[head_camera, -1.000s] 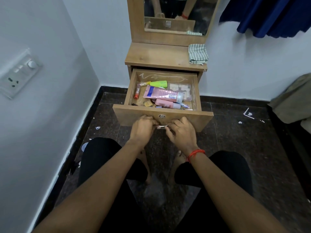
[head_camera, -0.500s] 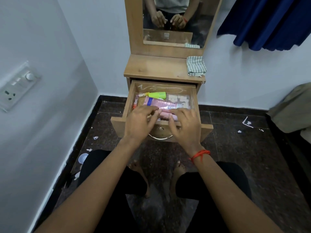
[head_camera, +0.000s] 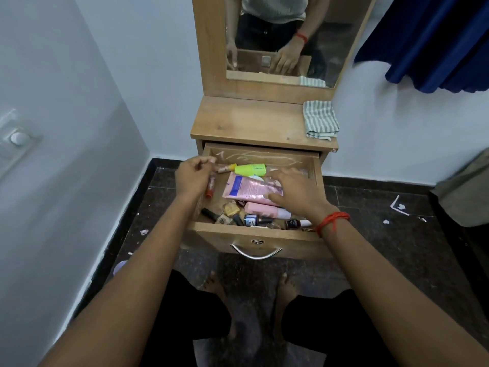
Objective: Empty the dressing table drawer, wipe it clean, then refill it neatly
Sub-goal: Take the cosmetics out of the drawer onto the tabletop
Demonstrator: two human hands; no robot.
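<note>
Gripping pink tube (head_camera: 248,189) with right hand (head_camera: 293,192), curling left hand (head_camera: 193,176) at back-left of drawer (head_camera: 254,233), hold unclear. Barely started emptying; wiping, refilling left.

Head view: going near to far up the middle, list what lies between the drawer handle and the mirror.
drawer handle → nail polish bottles → small pink tube → large pink tube → green tube → drawer's back wall → tabletop → mirror
</note>
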